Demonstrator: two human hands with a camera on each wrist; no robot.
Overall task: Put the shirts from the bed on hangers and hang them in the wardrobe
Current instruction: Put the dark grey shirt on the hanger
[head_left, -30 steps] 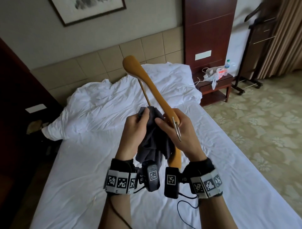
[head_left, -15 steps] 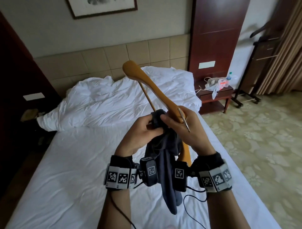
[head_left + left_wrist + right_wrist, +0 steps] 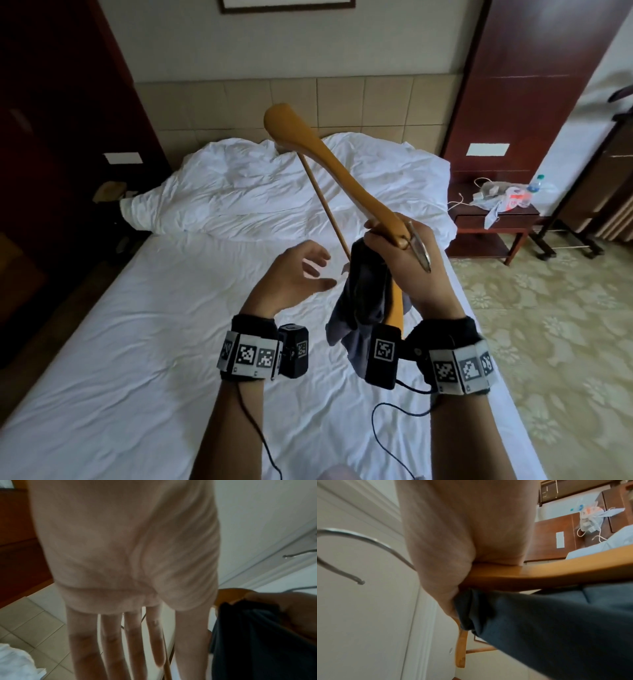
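Over the white bed point(image 3: 144, 342) my right hand point(image 3: 400, 260) grips a wooden hanger point(image 3: 329, 161) near its metal hook point(image 3: 420, 250), together with a bunched dark grey shirt point(image 3: 363, 301) that hangs down from the fist. One hanger arm points up and away toward the headboard. In the right wrist view the hanger point(image 3: 556, 573) and shirt point(image 3: 556, 622) lie under my palm, the hook point(image 3: 351, 547) curling left. My left hand point(image 3: 301, 270) floats just left of the shirt, fingers spread and empty. The left wrist view shows those straight fingers point(image 3: 109, 642) and the shirt point(image 3: 257, 642) at right.
A crumpled white duvet point(image 3: 260, 192) lies at the head of the bed. A dark wooden nightstand point(image 3: 493, 226) with bags and a bottle stands to the right, a valet stand point(image 3: 589, 192) beyond it. Dark wood panels flank the bed; patterned floor point(image 3: 548, 325) lies on the right.
My left hand has let go of the shirt and drawn away to the left with its fingers spread. The right hand keeps hold of the hanger and shirt.
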